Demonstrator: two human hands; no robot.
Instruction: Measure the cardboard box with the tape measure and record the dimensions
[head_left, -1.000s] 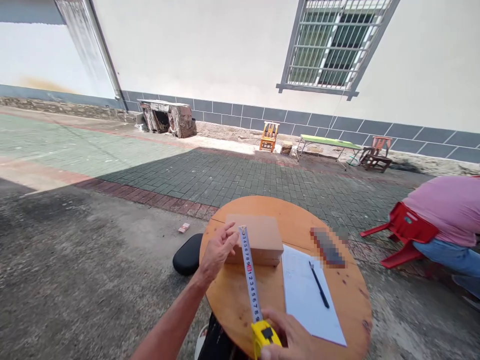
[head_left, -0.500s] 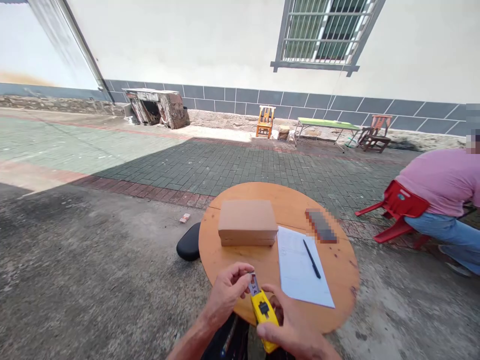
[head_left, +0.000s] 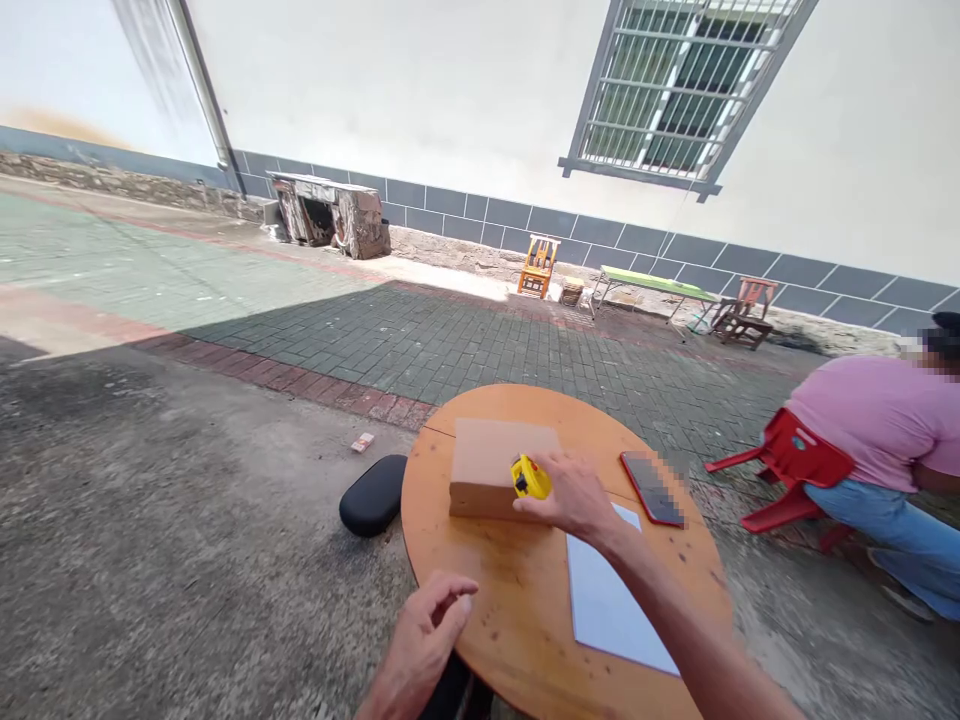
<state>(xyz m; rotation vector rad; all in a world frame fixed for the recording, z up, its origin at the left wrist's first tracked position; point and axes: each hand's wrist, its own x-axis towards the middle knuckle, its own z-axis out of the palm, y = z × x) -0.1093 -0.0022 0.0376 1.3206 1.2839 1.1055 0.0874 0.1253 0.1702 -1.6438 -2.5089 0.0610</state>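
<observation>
My right hand (head_left: 574, 495) reaches forward over the round wooden table (head_left: 510, 590) and holds a yellow tape measure (head_left: 529, 477) on top of a brown cardboard box (head_left: 484, 465). The tape's blade is drawn in. My left hand (head_left: 421, 638) hangs at the table's near edge, fingers loosely curled, with nothing in it. A white sheet of paper (head_left: 611, 605) lies to the right of the box, partly under my right forearm.
A phone (head_left: 651, 487) lies at the table's right side. A black padded seat (head_left: 373, 494) sits on the ground left of the table. A person in a pink shirt (head_left: 874, 420) sits on a red chair (head_left: 787, 470) at right. Chairs and a green table stand by the far wall.
The tape blade has gone back into the case. My right hand carried the tape measure forward onto the box. My left hand let go of the blade tip and dropped to the near edge.
</observation>
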